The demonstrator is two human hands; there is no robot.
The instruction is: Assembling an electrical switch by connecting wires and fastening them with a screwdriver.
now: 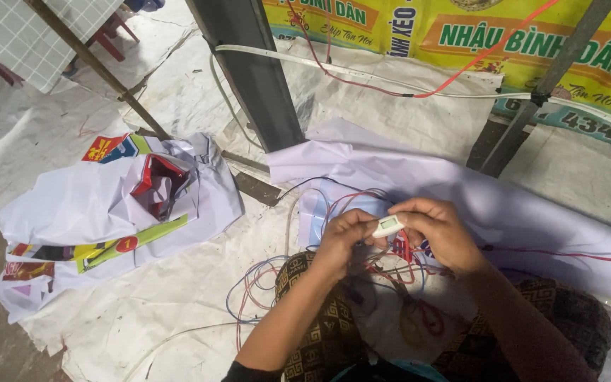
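My left hand (344,237) and my right hand (438,230) meet over my lap and together pinch a small white plastic piece (389,226), held level between the fingertips. Under the hands lies a tangle of thin red, blue and black wires (390,265) spread over my patterned trousers (319,332). A pale blue flat object (312,212) sits just behind the left hand, partly hidden by wires.
A crumpled pile of white printed banner sheet (107,212) lies to the left on the white ground cover. A dark steel post (252,71) stands ahead, with a white cable (362,74) and red wire (461,67) running across. A yellow printed banner (532,35) hangs behind.
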